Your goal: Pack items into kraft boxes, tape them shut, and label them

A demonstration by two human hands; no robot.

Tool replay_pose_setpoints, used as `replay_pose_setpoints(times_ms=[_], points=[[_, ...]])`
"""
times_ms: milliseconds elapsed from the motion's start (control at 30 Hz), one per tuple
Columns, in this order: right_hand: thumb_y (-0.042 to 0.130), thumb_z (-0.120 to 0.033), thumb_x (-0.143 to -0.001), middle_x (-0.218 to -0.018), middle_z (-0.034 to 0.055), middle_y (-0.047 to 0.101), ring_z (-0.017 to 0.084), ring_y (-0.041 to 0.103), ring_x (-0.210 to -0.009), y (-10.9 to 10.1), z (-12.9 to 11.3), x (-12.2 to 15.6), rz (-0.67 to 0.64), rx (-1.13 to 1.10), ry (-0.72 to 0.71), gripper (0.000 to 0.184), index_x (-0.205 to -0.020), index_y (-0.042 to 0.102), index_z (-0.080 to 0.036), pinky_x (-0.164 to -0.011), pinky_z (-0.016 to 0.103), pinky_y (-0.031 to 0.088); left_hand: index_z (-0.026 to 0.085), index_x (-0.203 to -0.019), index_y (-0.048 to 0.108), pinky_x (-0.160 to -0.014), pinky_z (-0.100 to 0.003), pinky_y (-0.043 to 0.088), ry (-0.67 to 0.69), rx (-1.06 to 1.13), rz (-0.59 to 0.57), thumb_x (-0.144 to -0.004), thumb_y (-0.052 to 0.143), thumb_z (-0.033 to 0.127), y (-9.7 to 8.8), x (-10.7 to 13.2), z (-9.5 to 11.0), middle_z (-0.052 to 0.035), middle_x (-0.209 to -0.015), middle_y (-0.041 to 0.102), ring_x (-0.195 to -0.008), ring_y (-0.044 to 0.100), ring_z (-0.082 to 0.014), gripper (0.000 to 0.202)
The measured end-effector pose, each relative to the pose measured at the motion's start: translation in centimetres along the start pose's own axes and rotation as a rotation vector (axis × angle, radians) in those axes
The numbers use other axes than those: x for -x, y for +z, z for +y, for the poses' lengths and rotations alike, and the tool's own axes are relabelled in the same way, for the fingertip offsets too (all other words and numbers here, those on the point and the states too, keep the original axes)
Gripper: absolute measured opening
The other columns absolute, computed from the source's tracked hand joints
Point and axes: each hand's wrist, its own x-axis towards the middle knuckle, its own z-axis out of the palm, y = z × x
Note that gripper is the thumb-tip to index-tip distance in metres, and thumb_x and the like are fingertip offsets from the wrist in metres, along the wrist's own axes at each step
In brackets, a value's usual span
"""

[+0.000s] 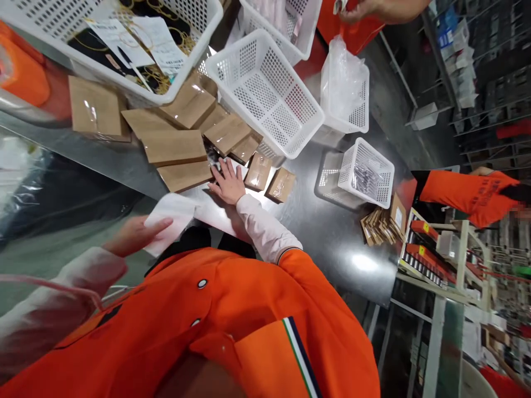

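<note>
My left hand (139, 233) grips a white sheet (173, 213), thumb on top, just off the table's near edge. I cannot tell whether it is paper or a thin bag. With fingers spread, my right hand (229, 182) lies flat at the table among brown packets, partly over a white piece (238, 167). Right of it sit two small brown boxes, one box (259, 172) nearer and another box (281, 185) beyond. To its left are flat brown cardboard packets (178, 148), overlapping one another. More brown boxes (228, 132) are heaped behind my fingers.
A white basket (265, 91) stands behind the boxes. Another basket (199, 38) at the back left holds papers, a pen and yellow loops. A small basket (367, 174) and stacked brown envelopes (379, 225) are at right. A co-worker's hand (360, 10) shows at the top.
</note>
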Motion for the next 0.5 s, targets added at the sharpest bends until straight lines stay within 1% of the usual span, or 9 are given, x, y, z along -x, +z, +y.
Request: replay_pose_setpoints(times_ms=[67, 133, 200, 233, 300, 333, 367, 433, 500], points=[[0.052, -0.036, -0.114, -0.167, 0.0177, 0.055, 0.027, 0.048, -0.159, -0.6, -1.6, 0.8, -0.038, -0.353, -0.045, 0.047, -0.154, 0.062, -0.013, -0.135, 0.050, 0.037, 0.018, -0.066, 0.073, -0.049, -0.032, 0.054, 0.019, 0.103, 0.038, -0.044, 0.090, 0.063, 0.6, -0.4, 2.4, -0.0067, -0.063, 0.070, -0.060, 0.064, -0.0250, 0.053], [0.048, -0.038, -0.115, -0.140, 0.0133, 0.075, 0.021, 0.072, -0.130, -0.7, -3.3, 1.9, -0.097, -0.768, -0.091, 0.044, -0.147, 0.067, -0.014, -0.115, 0.036, 0.058, 0.017, -0.080, 0.077, -0.073, -0.037, 0.066, 0.084, 0.323, 0.086, -0.044, 0.093, 0.064, 1.9, -0.4, 4.9, -0.0102, -0.086, 0.080, -0.083, 0.073, -0.0291, 0.061], [0.062, -0.043, -0.109, -0.115, 0.0075, 0.081, 0.018, 0.077, -0.102, -0.6, -4.8, 3.0, -0.081, -1.023, -0.053, 0.040, -0.136, 0.073, -0.015, -0.094, 0.029, 0.064, 0.018, -0.086, 0.077, -0.096, -0.041, 0.065, 0.150, 0.558, 0.084, -0.040, 0.099, 0.058, 3.1, -0.1, 7.0, -0.0119, -0.100, 0.082, -0.102, 0.075, -0.0315, 0.065], [0.070, -0.042, -0.104, -0.107, 0.0052, 0.081, 0.017, 0.075, -0.095, -0.6, -5.4, 3.4, -0.044, -1.062, -0.009, 0.037, -0.128, 0.077, -0.015, -0.087, 0.026, 0.063, 0.017, -0.088, 0.077, -0.103, -0.043, 0.063, 0.163, 0.648, 0.066, -0.036, 0.102, 0.053, 3.3, 0.1, 7.7, -0.0134, -0.104, 0.082, -0.107, 0.075, -0.0331, 0.067], [0.078, -0.035, -0.098, -0.097, 0.0023, 0.079, 0.016, 0.072, -0.087, -1.2, -6.0, 4.0, 0.007, -1.013, 0.063, 0.024, -0.110, 0.081, -0.015, -0.080, 0.024, 0.059, 0.015, -0.096, 0.080, -0.109, -0.046, 0.060, 0.151, 0.671, -0.026, -0.031, 0.106, 0.047, 2.6, 0.2, 8.7, -0.0170, -0.111, 0.082, -0.112, 0.074, -0.0361, 0.076], [0.076, -0.032, -0.098, -0.095, 0.0016, 0.079, 0.015, 0.071, -0.085, -1.8, -6.1, 4.2, 0.006, -0.955, 0.076, 0.019, -0.104, 0.081, -0.015, -0.079, 0.023, 0.057, 0.015, -0.106, 0.081, -0.111, -0.048, 0.059, 0.161, 0.611, -0.056, -0.031, 0.106, 0.049, 1.7, 0.1, 8.9, -0.0189, -0.118, 0.081, -0.115, 0.073, -0.0372, 0.086], [0.073, -0.029, -0.100, -0.094, 0.0012, 0.078, 0.015, 0.070, -0.084, -2.6, -6.3, 4.3, 0.001, -0.878, 0.076, 0.017, -0.101, 0.081, -0.015, -0.077, 0.023, 0.056, 0.014, -0.120, 0.079, -0.113, -0.051, 0.057, 0.201, 0.516, -0.044, -0.032, 0.106, 0.053, 0.5, -0.2, 9.1, -0.0208, -0.127, 0.079, -0.118, 0.072, -0.0383, 0.100], [0.067, -0.026, -0.104, -0.091, 0.0011, 0.077, 0.015, 0.068, -0.082, -4.4, -6.6, 4.4, -0.017, -0.640, 0.038, 0.018, -0.100, 0.081, -0.017, -0.075, 0.023, 0.051, 0.014, -0.152, 0.064, -0.118, -0.054, 0.052, 0.370, 0.248, 0.078, -0.035, 0.103, 0.066, -2.2, -0.8, 9.4, -0.0230, -0.147, 0.068, -0.130, 0.067, -0.0399, 0.134], [0.065, -0.026, -0.105, -0.087, 0.0024, 0.075, 0.016, 0.065, -0.081, -6.2, -7.2, 4.4, -0.056, -0.353, -0.031, 0.020, -0.097, 0.080, -0.017, -0.074, 0.026, 0.047, 0.011, -0.167, 0.048, -0.124, -0.055, 0.045, 0.584, -0.050, 0.171, -0.040, 0.096, 0.077, -4.5, -1.6, 10.0, -0.0230, -0.156, 0.062, -0.139, 0.060, -0.0407, 0.150]])
